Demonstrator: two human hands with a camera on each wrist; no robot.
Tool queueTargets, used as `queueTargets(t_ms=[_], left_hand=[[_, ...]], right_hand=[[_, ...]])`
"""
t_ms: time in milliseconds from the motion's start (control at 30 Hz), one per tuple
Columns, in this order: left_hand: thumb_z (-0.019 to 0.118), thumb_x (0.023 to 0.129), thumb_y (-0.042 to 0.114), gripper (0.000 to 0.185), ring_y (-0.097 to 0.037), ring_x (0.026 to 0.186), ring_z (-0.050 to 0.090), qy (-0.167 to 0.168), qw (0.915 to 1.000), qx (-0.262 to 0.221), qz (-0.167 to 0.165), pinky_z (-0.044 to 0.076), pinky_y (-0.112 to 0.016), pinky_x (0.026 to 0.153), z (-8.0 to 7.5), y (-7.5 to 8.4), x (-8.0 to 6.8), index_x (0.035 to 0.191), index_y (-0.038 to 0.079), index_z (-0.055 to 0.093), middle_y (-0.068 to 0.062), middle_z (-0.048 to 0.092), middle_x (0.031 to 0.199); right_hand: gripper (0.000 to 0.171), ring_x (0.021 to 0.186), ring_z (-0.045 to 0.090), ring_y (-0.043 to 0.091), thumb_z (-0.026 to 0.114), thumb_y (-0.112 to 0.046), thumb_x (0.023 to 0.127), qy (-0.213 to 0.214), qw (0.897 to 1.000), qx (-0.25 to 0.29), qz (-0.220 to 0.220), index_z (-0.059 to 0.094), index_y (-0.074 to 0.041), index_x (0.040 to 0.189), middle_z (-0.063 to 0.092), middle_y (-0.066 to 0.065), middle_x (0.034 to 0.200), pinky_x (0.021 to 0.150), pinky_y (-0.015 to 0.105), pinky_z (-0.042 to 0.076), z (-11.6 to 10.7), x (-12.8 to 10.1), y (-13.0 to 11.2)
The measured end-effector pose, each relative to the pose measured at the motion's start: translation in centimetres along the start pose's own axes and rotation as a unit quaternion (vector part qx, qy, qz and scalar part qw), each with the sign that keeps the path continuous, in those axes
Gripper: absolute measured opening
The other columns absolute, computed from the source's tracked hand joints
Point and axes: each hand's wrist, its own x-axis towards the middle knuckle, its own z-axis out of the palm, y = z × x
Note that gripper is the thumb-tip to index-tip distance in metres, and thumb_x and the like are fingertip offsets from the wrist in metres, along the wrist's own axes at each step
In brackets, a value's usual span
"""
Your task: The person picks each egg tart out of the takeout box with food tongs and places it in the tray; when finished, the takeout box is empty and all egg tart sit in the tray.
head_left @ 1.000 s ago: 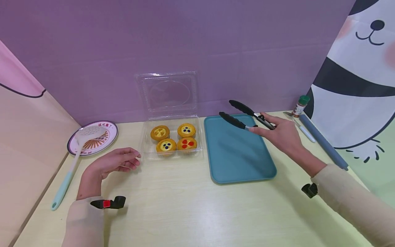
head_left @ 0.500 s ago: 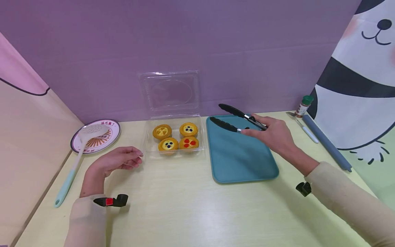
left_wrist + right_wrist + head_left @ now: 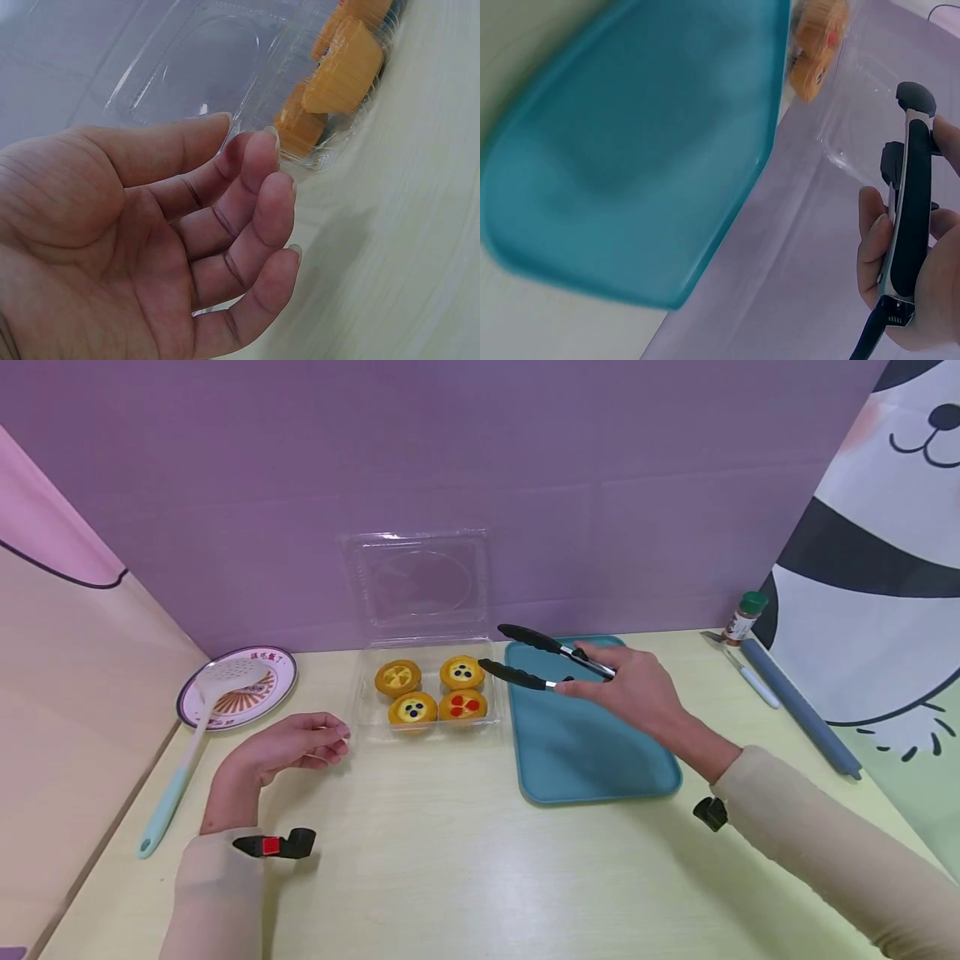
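Note:
My right hand point(image 3: 630, 689) grips a pair of black-tipped metal tongs point(image 3: 531, 678) above the left part of the blue tray point(image 3: 600, 760). The tongs' arms stand apart with nothing between them, and their tips reach to the right edge of a clear plastic box point(image 3: 367, 706). Several egg tarts sit inside that box, among them one with red topping point(image 3: 462, 704) and one with dark dots point(image 3: 412, 710). Left of the box, my left hand point(image 3: 292, 747) hovers with loosely bent fingers, holding nothing. In the left wrist view its fingertips point(image 3: 274, 191) appear near the box corner.
A patterned plate point(image 3: 277, 681) bears a skimmer point(image 3: 176, 793) at the left. To the right lie a small knife point(image 3: 757, 685) and a blue-grey rod point(image 3: 802, 710), by a green-capped jar point(image 3: 742, 617). The box lid point(image 3: 420, 581) stands upright before the purple backdrop.
The right hand has carried the tongs leftward across the tray, so their tips now reach the box. My left hand stays by the box; the head view has shifted slightly.

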Motion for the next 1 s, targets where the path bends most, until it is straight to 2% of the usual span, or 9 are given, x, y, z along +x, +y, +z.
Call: queueTargets(t_ms=[33, 167, 200, 267, 400, 500, 633, 833, 1000], left_hand=[[0.056, 0.103, 0.028, 0.038, -0.017, 0.091, 0.064, 0.002, 1.0000, 0.001, -0.001, 0.055, -0.031, 0.087, 0.0, 0.0, 0.0, 0.123, -0.005, 0.052, -0.003, 0.066, 0.098], [0.057, 0.103, 0.029, 0.038, -0.018, 0.092, 0.064, 0.008, 1.0000, 0.001, -0.004, 0.055, -0.032, 0.087, 0.1, 0.0, 0.1, 0.123, -0.004, 0.053, -0.004, 0.067, 0.099], [0.057, 0.102, 0.029, 0.038, -0.018, 0.092, 0.064, 0.009, 0.9999, 0.001, -0.005, 0.055, -0.032, 0.086, 0.1, 0.0, 0.1, 0.123, -0.004, 0.053, -0.004, 0.067, 0.099], [0.058, 0.102, 0.029, 0.038, -0.017, 0.092, 0.064, 0.011, 0.9999, 0.000, -0.005, 0.055, -0.032, 0.086, 0.0, -0.1, 0.2, 0.123, -0.003, 0.053, -0.004, 0.067, 0.099], [0.058, 0.102, 0.029, 0.039, -0.016, 0.091, 0.064, 0.014, 0.9999, -0.002, -0.005, 0.055, -0.031, 0.086, 0.0, -0.1, 0.2, 0.123, -0.003, 0.053, -0.004, 0.067, 0.099], [0.058, 0.102, 0.029, 0.039, -0.017, 0.091, 0.064, 0.016, 0.9998, -0.004, -0.008, 0.055, -0.031, 0.086, 0.0, 0.0, 0.1, 0.124, -0.004, 0.053, -0.004, 0.067, 0.100], [0.057, 0.103, 0.027, 0.038, -0.017, 0.091, 0.063, 0.017, 0.9998, -0.002, -0.008, 0.055, -0.031, 0.086, 0.0, 0.1, 0.0, 0.124, -0.004, 0.053, -0.004, 0.066, 0.100], [0.057, 0.103, 0.027, 0.038, -0.016, 0.090, 0.062, 0.018, 0.9998, 0.001, 0.002, 0.055, -0.030, 0.085, 0.0, 0.0, 0.1, 0.123, -0.005, 0.054, -0.004, 0.065, 0.099], [0.057, 0.102, 0.026, 0.038, -0.016, 0.090, 0.062, 0.022, 0.9998, -0.002, 0.001, 0.055, -0.030, 0.085, 0.0, -0.1, 0.2, 0.123, -0.005, 0.054, -0.005, 0.065, 0.101]], right_hand=[[0.082, 0.085, 0.052, 0.020, 0.074, -0.068, 0.077, -0.001, 1.000, -0.002, -0.001, 0.052, -0.030, 0.146, 0.068, 0.007, 0.126, 0.058, 0.032, 0.035, 0.2, 0.1, -0.2], [0.081, 0.067, 0.043, 0.019, 0.074, -0.066, 0.077, -0.016, 1.000, -0.018, -0.001, 0.051, -0.031, 0.146, 0.066, 0.004, 0.090, 0.052, 0.031, 0.029, 1.1, 0.7, -1.3], [0.081, 0.062, 0.038, 0.019, 0.074, -0.067, 0.077, -0.021, 1.000, -0.022, -0.002, 0.051, -0.031, 0.146, 0.060, 0.004, 0.079, 0.051, 0.030, 0.028, 1.3, 0.8, -1.5], [0.081, 0.058, 0.033, 0.018, 0.074, -0.067, 0.077, -0.031, 0.999, -0.026, -0.004, 0.050, -0.032, 0.147, 0.049, 0.001, 0.066, 0.050, 0.030, 0.027, 1.7, 1.0, -2.0], [0.082, 0.052, 0.031, 0.016, 0.075, -0.067, 0.077, -0.045, 0.999, -0.025, -0.014, 0.051, -0.031, 0.147, 0.045, -0.002, 0.057, 0.048, 0.030, 0.026, 2.5, 1.4, -2.6], [0.082, 0.046, 0.024, 0.015, 0.075, -0.066, 0.077, -0.055, 0.998, -0.029, -0.018, 0.050, -0.030, 0.147, 0.034, -0.004, 0.050, 0.045, 0.028, 0.022, 3.0, 1.7, -3.1], [0.082, 0.044, 0.020, 0.013, 0.074, -0.068, 0.077, -0.063, 0.997, -0.050, -0.019, 0.050, -0.033, 0.147, 0.023, -0.007, 0.050, 0.043, 0.028, 0.019, 3.7, 2.3, -3.8], [0.083, 0.044, 0.020, 0.013, 0.072, -0.070, 0.078, -0.072, 0.994, -0.071, -0.032, 0.049, -0.032, 0.148, 0.024, -0.006, 0.050, 0.043, 0.028, 0.016, 4.7, 3.1, -4.8], [0.084, 0.043, 0.021, 0.013, 0.070, -0.071, 0.078, -0.085, 0.993, -0.077, -0.028, 0.045, -0.033, 0.150, 0.032, -0.005, 0.048, 0.043, 0.029, 0.017, 5.3, 3.9, -5.9]])
